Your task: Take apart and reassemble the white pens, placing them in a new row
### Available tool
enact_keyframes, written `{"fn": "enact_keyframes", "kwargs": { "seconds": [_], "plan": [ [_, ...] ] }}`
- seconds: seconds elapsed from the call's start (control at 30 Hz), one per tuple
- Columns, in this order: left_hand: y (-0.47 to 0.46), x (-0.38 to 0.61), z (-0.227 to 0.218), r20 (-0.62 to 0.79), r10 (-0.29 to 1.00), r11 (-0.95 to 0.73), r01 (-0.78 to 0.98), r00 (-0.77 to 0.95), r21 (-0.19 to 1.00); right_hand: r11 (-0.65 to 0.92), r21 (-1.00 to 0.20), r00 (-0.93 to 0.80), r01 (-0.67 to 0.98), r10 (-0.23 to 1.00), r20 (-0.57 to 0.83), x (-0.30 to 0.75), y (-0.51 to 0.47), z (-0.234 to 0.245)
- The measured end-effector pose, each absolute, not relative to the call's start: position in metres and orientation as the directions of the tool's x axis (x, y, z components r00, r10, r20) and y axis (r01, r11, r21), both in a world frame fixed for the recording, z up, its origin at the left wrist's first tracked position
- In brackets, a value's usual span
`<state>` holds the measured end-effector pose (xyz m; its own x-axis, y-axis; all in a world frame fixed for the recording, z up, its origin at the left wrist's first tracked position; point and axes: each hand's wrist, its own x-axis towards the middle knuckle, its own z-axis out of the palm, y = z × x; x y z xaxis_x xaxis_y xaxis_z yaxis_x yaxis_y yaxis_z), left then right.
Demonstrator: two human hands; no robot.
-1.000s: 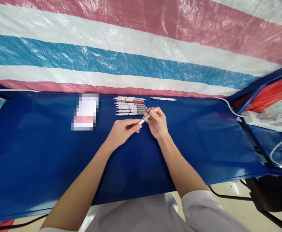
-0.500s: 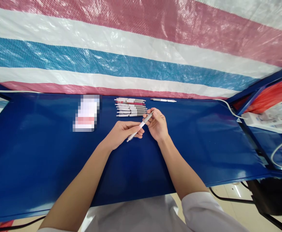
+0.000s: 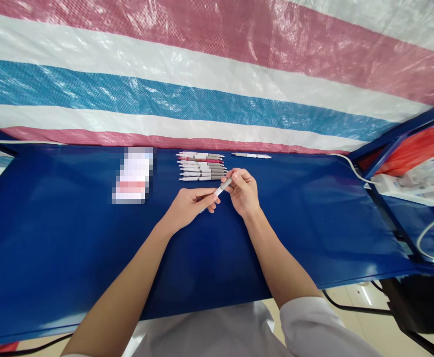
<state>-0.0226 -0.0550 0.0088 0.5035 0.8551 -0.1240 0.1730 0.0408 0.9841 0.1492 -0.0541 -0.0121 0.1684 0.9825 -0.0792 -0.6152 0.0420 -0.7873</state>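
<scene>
Between both hands I hold a white pen with a grey grip (image 3: 223, 186), slanted up to the right above the blue table. My left hand (image 3: 189, 208) is closed around its white barrel, thumb on top, and mostly covers the lower end. At the grey end, the fingers of my right hand (image 3: 243, 192) pinch the pen near its tip. Just beyond the hands lies a row of several similar pens (image 3: 201, 167), side by side, one of them with red parts. A single pen (image 3: 251, 155) rests apart, to the right of that row.
A pixelated flat rectangle (image 3: 134, 176) lies on the blue table (image 3: 71, 248) at left. Behind rises a striped plastic sheet (image 3: 209, 64). At right are a blue metal frame, white boxes (image 3: 403, 186), a red bag (image 3: 413, 151) and a white cable. A black chair (image 3: 421, 302) stands lower right.
My left hand has shifted along the pen, so its lower end is now mostly hidden. The right fingers have closed further over the grey tip. The pens on the table have stayed put.
</scene>
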Motion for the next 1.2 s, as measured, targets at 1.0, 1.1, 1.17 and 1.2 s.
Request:
{"fn": "enact_keyframes", "kwargs": {
  "seconds": [1.0,1.1,1.17,1.2],
  "plan": [
    [-0.049,-0.023,0.005,-0.067,0.873,-0.063,0.247,0.483,0.967,0.056,-0.837,0.203,-0.544,0.977,-0.067,0.146,-0.054,-0.009],
    [-0.049,-0.022,0.005,-0.079,0.869,-0.044,0.236,0.489,0.971,0.059,-0.834,0.200,-0.549,0.978,-0.062,0.146,-0.053,-0.009],
    [-0.048,-0.023,0.006,-0.124,0.839,0.018,0.201,0.530,0.980,0.042,-0.833,0.166,-0.551,0.984,-0.060,0.148,-0.053,-0.009],
    [-0.048,-0.024,0.006,-0.149,0.820,0.053,0.186,0.553,0.981,0.031,-0.834,0.143,-0.552,0.988,-0.058,0.149,-0.054,-0.009]
  ]
}}
